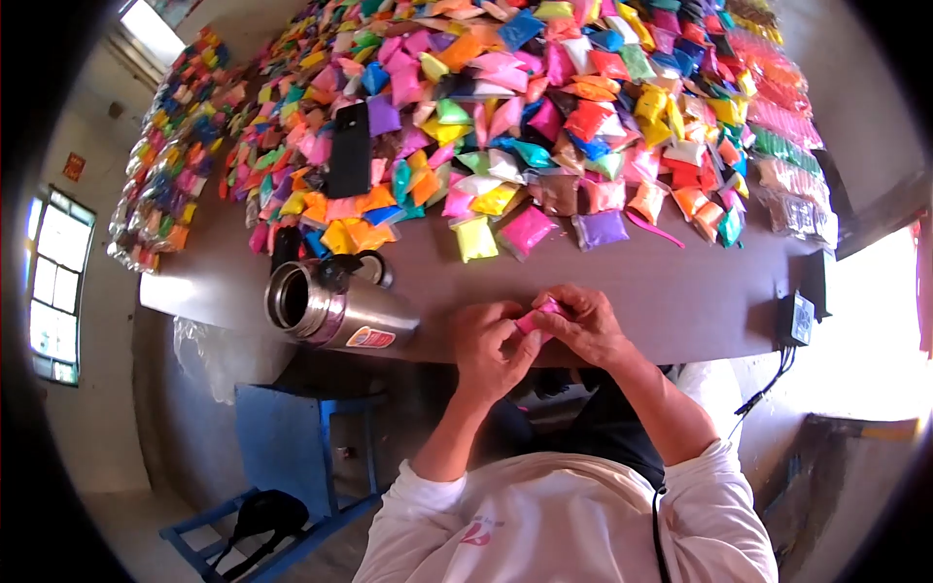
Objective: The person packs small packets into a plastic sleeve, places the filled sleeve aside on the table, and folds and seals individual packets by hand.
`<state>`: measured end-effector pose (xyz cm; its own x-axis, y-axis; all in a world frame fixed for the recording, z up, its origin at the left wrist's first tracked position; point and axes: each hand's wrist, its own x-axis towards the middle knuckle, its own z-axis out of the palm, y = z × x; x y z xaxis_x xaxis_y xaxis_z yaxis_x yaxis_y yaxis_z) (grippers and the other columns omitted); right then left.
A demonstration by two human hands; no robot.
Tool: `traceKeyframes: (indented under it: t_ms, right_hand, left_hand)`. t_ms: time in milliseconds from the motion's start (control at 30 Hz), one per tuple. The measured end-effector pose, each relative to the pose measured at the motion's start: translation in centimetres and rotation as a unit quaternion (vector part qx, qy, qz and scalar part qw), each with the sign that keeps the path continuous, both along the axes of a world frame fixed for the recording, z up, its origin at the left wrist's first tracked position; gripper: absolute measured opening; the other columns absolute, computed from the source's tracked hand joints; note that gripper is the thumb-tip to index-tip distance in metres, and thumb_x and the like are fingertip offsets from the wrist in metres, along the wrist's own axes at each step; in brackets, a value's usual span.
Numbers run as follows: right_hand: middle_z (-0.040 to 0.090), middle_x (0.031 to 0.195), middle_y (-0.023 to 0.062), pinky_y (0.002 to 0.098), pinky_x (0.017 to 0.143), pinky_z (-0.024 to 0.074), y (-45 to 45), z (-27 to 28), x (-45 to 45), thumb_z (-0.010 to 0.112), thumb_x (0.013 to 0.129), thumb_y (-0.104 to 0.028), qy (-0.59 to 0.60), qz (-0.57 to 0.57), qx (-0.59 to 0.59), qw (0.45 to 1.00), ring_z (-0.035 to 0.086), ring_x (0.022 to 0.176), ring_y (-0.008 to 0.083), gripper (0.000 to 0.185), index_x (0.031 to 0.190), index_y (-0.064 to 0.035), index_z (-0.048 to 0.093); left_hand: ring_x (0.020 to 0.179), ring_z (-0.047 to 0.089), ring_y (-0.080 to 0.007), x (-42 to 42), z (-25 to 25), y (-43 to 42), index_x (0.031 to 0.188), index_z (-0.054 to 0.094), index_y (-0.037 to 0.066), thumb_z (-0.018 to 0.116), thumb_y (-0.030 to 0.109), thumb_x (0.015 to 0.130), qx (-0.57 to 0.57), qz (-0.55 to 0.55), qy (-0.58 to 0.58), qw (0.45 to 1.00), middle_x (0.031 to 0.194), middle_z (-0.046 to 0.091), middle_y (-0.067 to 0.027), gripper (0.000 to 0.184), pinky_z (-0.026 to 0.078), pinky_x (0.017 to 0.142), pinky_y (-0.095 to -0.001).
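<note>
Between my two hands is a small pink packet (541, 315), partly hidden by the fingers, above the table's front edge. My left hand (492, 347) is closed on its left end, with thumb and fingertips pinching. On the other end, my right hand (588, 326) grips with thumb and bent fingers. The nearest loose packets on the table are a pink one (526, 231), a yellow one (475, 238) and a purple one (601, 228). A thin pink strip (655, 230) lies to their right.
A large heap of colourful packets (505, 87) covers the back of the brown table (680, 301). An uncapped steel flask (364, 313) stands tilted in view at left. A black phone (350, 151) rests on the heap. A blue chair (282, 437) is below left; a small black box (796, 319) is right.
</note>
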<state>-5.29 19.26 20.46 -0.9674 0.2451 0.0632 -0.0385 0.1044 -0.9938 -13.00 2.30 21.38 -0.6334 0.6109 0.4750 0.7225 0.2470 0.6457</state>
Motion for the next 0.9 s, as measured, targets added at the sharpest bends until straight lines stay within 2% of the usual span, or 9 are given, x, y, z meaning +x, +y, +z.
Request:
traceKeyframes:
  t_ms: [200,333,400,433,567,667,800,867,900]
  right_hand:
    - [0.066,0.092,0.0040,0.0273,0.075,0.0509,-0.7,0.2,-0.7,0.069,0.094,-0.018,0.017,0.037,-0.166,0.985,0.061,0.085,0.0102,0.033,0.119,0.0017,0.059]
    - [0.068,0.106,0.0125,0.0338,0.081,0.0523,-1.3,2.7,-1.0,0.071,0.090,-0.015,0.000,-0.054,0.082,0.995,0.066,0.097,0.0197,0.029,0.113,-0.0005,0.062]
    - [0.066,0.110,0.0171,0.0396,0.086,0.0507,-1.8,3.2,-1.7,0.073,0.081,-0.008,0.108,-0.216,0.394,0.887,0.064,0.101,0.0313,0.034,0.113,-0.0015,0.063]
    - [0.064,0.113,0.0194,0.0441,0.091,0.0488,-2.2,4.0,-2.0,0.074,0.074,-0.005,0.121,-0.221,0.382,0.889,0.059,0.106,0.0397,0.042,0.114,-0.0017,0.063]
    - [0.060,0.124,0.0195,0.0432,0.098,0.0463,-5.2,8.2,-4.1,0.087,0.064,-0.017,0.160,-0.058,0.292,0.941,0.057,0.115,0.0378,0.074,0.129,-0.0021,0.053]
    - [0.051,0.136,0.0218,0.0431,0.105,0.0423,-8.9,10.5,-7.0,0.093,0.058,-0.026,0.134,0.011,0.240,0.961,0.051,0.126,0.0381,0.104,0.142,-0.0011,0.039]
    - [0.041,0.149,0.0169,0.0416,0.112,0.0364,-11.8,9.6,-10.7,0.096,0.055,-0.034,0.133,0.066,0.212,0.966,0.041,0.138,0.0334,0.127,0.153,-0.0054,0.020]
    - [0.044,0.146,0.0171,0.0402,0.112,0.0374,-13.1,9.1,-11.8,0.096,0.056,-0.035,0.158,0.070,0.210,0.962,0.043,0.136,0.0323,0.128,0.153,-0.0038,0.018]
    - [0.045,0.143,0.0227,0.0411,0.110,0.0381,-13.7,9.0,-12.2,0.095,0.056,-0.037,0.142,0.084,0.179,0.970,0.045,0.134,0.0367,0.128,0.151,0.0002,0.018]
  left_hand:
    - [0.088,0.063,-0.0327,-0.1,-1.4,0.4,0.091,0.069,0.003,0.070,0.017,0.084,0.005,0.030,0.003,1.000,0.095,0.068,-0.0111,0.016,0.047,0.080,-0.0439]
    - [0.092,0.061,-0.0314,0.3,-1.6,0.5,0.092,0.067,0.003,0.068,0.022,0.088,-0.019,0.062,0.020,0.998,0.099,0.067,-0.0102,0.019,0.043,0.088,-0.0444]
    - [0.091,0.062,-0.0328,0.3,-1.3,0.4,0.090,0.068,0.005,0.072,0.017,0.084,0.002,0.056,0.011,0.998,0.097,0.067,-0.0111,0.015,0.046,0.084,-0.0442]
    - [0.091,0.062,-0.0328,0.1,-1.1,0.2,0.090,0.068,0.005,0.072,0.017,0.084,0.003,0.064,0.016,0.998,0.097,0.067,-0.0111,0.015,0.046,0.084,-0.0442]
    - [0.097,0.060,-0.0286,0.3,-0.9,0.0,0.099,0.065,0.005,0.065,0.019,0.088,0.025,0.036,-0.006,0.999,0.098,0.063,-0.0076,0.018,0.044,0.090,-0.0429]
    - [0.109,0.057,-0.0247,1.2,-7.1,1.0,0.121,0.054,0.008,0.063,0.023,0.091,0.117,0.000,-0.103,0.988,0.110,0.060,-0.0061,0.035,0.043,0.096,-0.0414]
    - [0.115,0.055,-0.0238,1.5,-10.9,0.6,0.139,0.040,0.007,0.054,0.030,0.101,0.207,-0.077,-0.389,0.894,0.124,0.055,-0.0080,0.047,0.043,0.101,-0.0402]
    - [0.105,0.058,-0.0283,1.2,-6.3,0.0,0.119,0.054,0.004,0.061,0.024,0.093,0.019,-0.023,-0.065,0.997,0.111,0.061,-0.0097,0.034,0.046,0.091,-0.0419]
    - [0.098,0.060,-0.0305,0.8,-4.8,-0.1,0.105,0.063,0.003,0.066,0.021,0.087,-0.042,0.038,0.153,0.987,0.103,0.064,-0.0106,0.025,0.048,0.085,-0.0425]
